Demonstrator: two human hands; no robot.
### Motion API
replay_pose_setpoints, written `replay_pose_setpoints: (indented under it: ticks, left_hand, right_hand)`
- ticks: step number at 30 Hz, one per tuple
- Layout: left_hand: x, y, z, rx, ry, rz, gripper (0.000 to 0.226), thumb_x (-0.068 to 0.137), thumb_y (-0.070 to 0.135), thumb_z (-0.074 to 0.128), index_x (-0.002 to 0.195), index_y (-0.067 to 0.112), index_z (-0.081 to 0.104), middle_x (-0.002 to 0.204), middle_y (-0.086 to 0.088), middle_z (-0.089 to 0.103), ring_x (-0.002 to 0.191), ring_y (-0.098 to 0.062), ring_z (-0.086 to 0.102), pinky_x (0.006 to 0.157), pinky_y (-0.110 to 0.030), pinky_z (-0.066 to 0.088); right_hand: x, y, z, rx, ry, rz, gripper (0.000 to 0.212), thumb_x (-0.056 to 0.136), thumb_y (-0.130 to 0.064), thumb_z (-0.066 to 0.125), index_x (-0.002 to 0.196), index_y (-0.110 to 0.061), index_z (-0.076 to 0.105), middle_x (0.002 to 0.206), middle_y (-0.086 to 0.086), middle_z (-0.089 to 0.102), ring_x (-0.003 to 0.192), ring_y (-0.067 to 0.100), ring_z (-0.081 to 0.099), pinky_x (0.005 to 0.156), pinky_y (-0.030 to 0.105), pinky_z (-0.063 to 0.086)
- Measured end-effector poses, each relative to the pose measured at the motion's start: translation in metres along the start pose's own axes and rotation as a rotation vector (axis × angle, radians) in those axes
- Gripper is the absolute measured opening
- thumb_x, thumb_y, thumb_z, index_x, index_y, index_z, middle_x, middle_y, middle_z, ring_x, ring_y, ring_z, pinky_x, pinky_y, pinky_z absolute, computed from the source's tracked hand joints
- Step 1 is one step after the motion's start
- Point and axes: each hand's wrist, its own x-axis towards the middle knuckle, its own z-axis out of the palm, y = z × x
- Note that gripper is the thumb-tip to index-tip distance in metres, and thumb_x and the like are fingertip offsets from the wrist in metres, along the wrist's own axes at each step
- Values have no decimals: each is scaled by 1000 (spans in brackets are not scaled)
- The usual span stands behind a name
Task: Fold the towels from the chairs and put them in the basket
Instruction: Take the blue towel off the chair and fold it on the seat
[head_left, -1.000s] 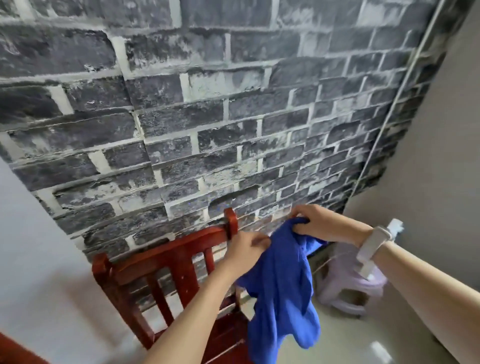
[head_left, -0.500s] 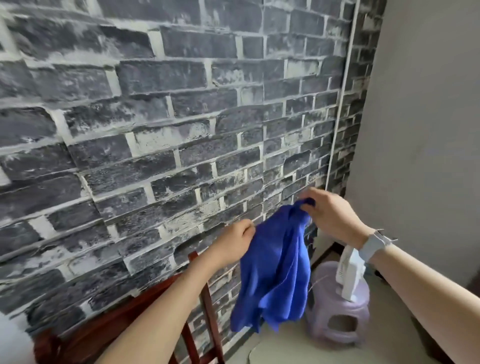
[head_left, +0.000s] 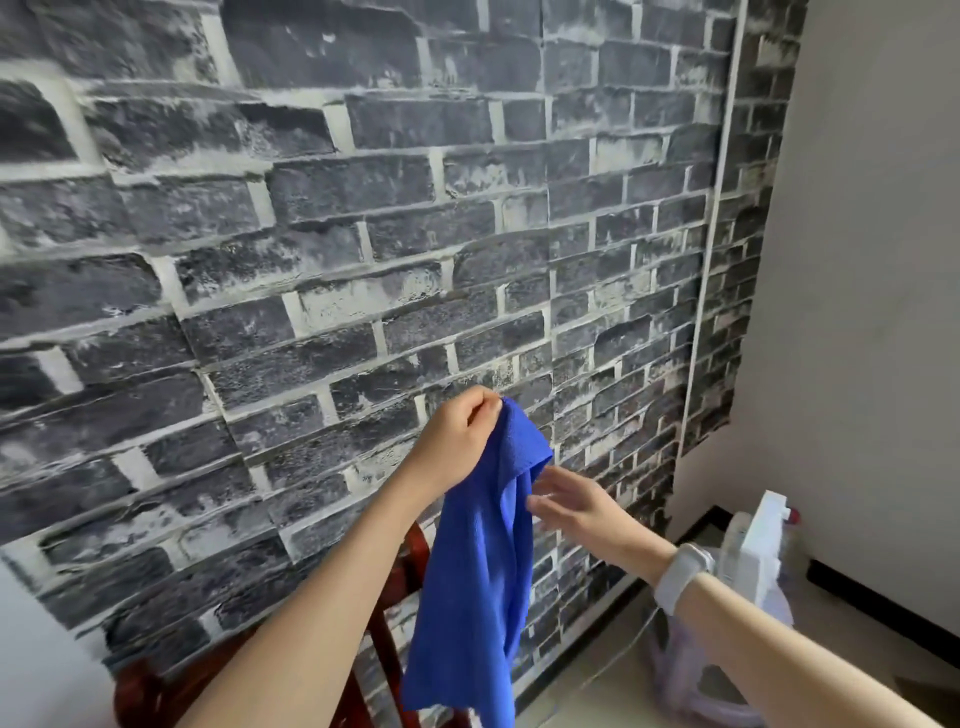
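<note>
A blue towel (head_left: 478, 571) hangs in the air in front of the brick wall, clear of the red wooden chair (head_left: 395, 592) below it. My left hand (head_left: 460, 441) pinches the towel's top corner and holds it up. My right hand (head_left: 571, 506) is just right of the towel's upper edge, fingers spread and blurred, gripping nothing. No basket is in view.
A dark brick-pattern wall (head_left: 363, 234) fills the view ahead, with a plain wall (head_left: 872, 312) at the right. In the corner a pale purple plastic stool (head_left: 727, 670) carries a white spray bottle (head_left: 763, 551). A white cable (head_left: 618, 654) runs along the floor.
My right hand has let go of the towel's top and dropped lower, open. My left hand rose and now holds the towel alone. The view tilted up, hiding most of the chair.
</note>
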Motion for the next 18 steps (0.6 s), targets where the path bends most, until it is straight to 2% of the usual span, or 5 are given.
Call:
replay_pose_setpoints:
  ticks: [2,4,8,13,18]
  left_hand:
    - [0,2,-7,-23,23,5,25,97,22,40,77,22,55,69,-5,48,62,-10,40,56,-21,30]
    - [-4,-1,-16,11,62,-20,25,94,30,47,71,21,51,64,3,46,57,-3,38,56,-19,30]
    - [-24,-23,-24,222,28,-84,22,84,44,59,92,23,61,99,9,65,92,-8,58,80,-28,42]
    - [-46,-37,-3,195,-401,-106,44,78,53,55,117,35,58,91,29,59,83,13,56,72,-5,40]
    - [-31,-68,0,83,-145,-237,21,88,31,57,108,27,63,104,13,65,96,-6,61,75,-15,45]
  right_hand:
    - [9,-4,5,26,125,-18,30,90,-9,54,74,-32,63,68,-16,61,63,0,56,57,10,42]
    - [18,-7,-3,-173,241,-59,29,88,-8,56,63,-22,62,61,-7,57,60,10,51,54,15,37]
    - [36,-21,-28,-484,469,-112,11,89,-11,52,93,-15,61,49,-8,49,43,10,43,48,25,36]
    - [54,-56,-41,200,254,36,18,90,6,41,91,-5,55,68,9,61,48,5,61,49,19,53]
    - [53,-62,-39,304,84,136,12,91,-10,50,86,-9,61,84,15,65,74,24,64,70,30,52]
